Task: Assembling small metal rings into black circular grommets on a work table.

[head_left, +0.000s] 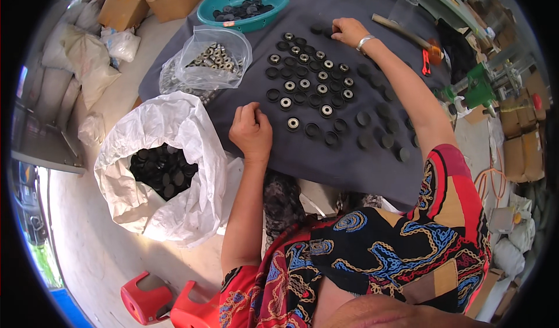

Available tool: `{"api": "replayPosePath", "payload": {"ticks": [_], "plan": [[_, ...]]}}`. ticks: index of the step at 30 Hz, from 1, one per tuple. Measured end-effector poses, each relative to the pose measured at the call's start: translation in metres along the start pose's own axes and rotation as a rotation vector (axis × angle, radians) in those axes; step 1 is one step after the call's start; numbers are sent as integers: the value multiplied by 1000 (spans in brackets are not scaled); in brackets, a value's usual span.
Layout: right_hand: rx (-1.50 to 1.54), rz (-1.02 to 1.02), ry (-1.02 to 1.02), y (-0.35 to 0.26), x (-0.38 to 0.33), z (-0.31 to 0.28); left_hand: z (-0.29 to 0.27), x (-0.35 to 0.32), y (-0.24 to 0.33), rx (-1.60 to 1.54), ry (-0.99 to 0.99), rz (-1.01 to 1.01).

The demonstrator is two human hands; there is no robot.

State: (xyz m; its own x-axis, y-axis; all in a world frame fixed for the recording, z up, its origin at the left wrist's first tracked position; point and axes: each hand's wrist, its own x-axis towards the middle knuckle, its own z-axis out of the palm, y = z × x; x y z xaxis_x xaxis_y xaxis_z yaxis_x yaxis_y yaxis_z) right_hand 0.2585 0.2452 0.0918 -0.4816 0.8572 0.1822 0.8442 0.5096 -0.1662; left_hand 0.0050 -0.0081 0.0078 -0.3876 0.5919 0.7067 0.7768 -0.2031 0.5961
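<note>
Working the far end of the spread, your right hand [349, 32] has its fingertips down by the black caps [363, 119]; can't tell if it's gripping one. Your left hand [251, 133] is loosely curled over the near-left part of the dark cloth [276, 150], and whatever might be inside is hidden. Caps cover the middle and right, some with metal rings [293, 123] sitting in them, others bare. More rings are in the clear bag [237, 43], far left. I'd guess you're arranging caps; next move probably wants a light pinch without nudging the neighbours.
</note>
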Motion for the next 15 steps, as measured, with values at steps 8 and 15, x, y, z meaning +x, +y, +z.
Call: {"api": "replayPosePath", "payload": {"ticks": [8, 15], "plan": [[316, -99, -129, -44, -90, -37, 0, 2, -3, 50, -35, 39], [306, -323, -142, -116, -192, -33, 0, 26, -6, -34, -239, -211]]}}
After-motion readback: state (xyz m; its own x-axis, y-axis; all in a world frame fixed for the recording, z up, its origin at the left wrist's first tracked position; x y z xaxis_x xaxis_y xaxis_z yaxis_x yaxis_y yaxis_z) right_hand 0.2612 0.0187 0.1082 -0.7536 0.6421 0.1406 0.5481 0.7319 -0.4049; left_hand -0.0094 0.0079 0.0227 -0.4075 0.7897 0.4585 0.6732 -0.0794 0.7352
